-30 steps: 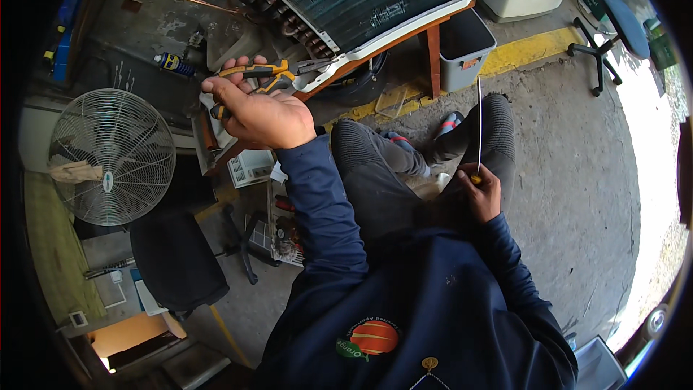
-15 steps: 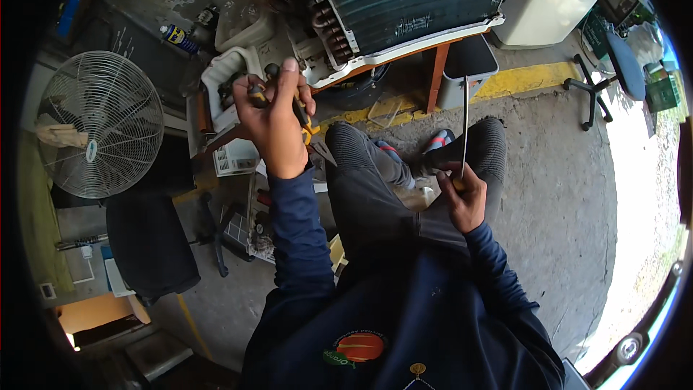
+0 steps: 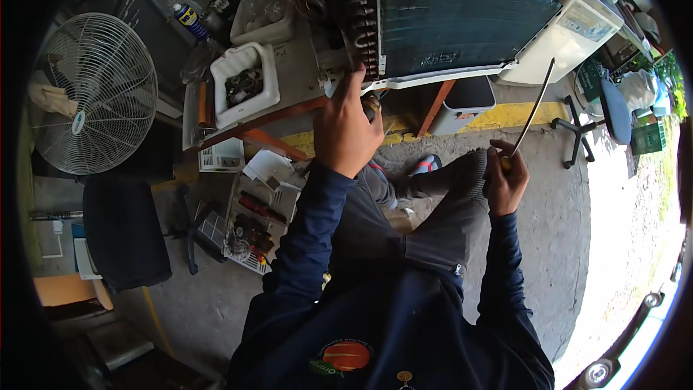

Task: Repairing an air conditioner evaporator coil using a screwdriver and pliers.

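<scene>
My right hand (image 3: 507,181) is closed round the handle of a long screwdriver (image 3: 535,110), its thin metal shaft slanting up and away to the right. My left hand (image 3: 350,129) is up at the lower left corner of a finned coil unit (image 3: 462,22), close to its bent copper tubes (image 3: 366,25). Its fingers curl round a yellow-and-black handled tool (image 3: 372,110), mostly hidden behind the hand; the earlier frame shows more of it, with a metal end. Whether the left thumb touches the unit I cannot tell.
The unit rests on a table (image 3: 289,107) with a white tray of small parts (image 3: 273,90) and a spray can (image 3: 189,20). Below stand a grey bin (image 3: 469,112) and a crate of tools (image 3: 253,235). A fan (image 3: 94,94) and office chair (image 3: 126,231) are left.
My left hand has moved right, from over the white tray to the coil unit's corner. My right hand has shifted right, and the screwdriver now leans right instead of pointing straight up. The view has shifted.
</scene>
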The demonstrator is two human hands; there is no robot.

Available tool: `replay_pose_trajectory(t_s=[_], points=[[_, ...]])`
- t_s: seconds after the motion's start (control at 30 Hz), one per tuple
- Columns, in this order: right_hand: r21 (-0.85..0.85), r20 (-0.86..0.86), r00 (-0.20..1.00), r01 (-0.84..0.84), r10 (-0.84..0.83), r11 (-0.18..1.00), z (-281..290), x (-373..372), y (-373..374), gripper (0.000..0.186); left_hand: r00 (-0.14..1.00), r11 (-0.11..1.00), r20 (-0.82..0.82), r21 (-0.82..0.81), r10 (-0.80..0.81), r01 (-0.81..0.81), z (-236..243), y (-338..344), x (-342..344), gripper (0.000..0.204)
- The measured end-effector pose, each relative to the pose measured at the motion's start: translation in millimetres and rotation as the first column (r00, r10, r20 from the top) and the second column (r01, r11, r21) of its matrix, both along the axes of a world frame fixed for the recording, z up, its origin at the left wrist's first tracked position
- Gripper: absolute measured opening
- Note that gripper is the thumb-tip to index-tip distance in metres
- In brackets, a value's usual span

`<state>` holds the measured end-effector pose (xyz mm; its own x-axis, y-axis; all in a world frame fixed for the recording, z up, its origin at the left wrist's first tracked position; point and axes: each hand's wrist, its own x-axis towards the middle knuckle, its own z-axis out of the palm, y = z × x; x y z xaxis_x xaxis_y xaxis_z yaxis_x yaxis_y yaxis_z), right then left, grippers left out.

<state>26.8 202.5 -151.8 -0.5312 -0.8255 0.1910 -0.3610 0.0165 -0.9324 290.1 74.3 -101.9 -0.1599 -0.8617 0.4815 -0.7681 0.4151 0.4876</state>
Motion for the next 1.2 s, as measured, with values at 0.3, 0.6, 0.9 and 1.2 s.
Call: replay_pose_trajectory(t_s=[0.3, 0.6, 0.9, 1.2], points=[[-0.206, 0.286, 0.958, 0.091, -0.029, 0.974, 10, -67, -118, 0.041, 0.983, 0.999, -0.181, -0.006, -0.044, 0.044, -1, -20, -1, 0.037], [-0.255, 0.388, 0.921, 0.092, 0.015, 0.963, -2, -63, -150, 0.041, 0.960, 0.986, -0.280, 0.151, -0.028, 0.073, 4, -28, 14, 0.032], [-0.351, 0.296, 0.946, 0.239, -0.135, 0.905, 30, -13, -113, 0.025, 0.947, 0.987, -0.317, 0.138, -0.040, 0.087, 2, -32, 13, 0.033], [-0.374, 0.283, 0.933, -0.108, 0.224, 0.921, -7, 84, -68, 0.011, 0.946, 0.986, -0.303, 0.077, -0.115, 0.145, -4, -32, 16, 0.036]])
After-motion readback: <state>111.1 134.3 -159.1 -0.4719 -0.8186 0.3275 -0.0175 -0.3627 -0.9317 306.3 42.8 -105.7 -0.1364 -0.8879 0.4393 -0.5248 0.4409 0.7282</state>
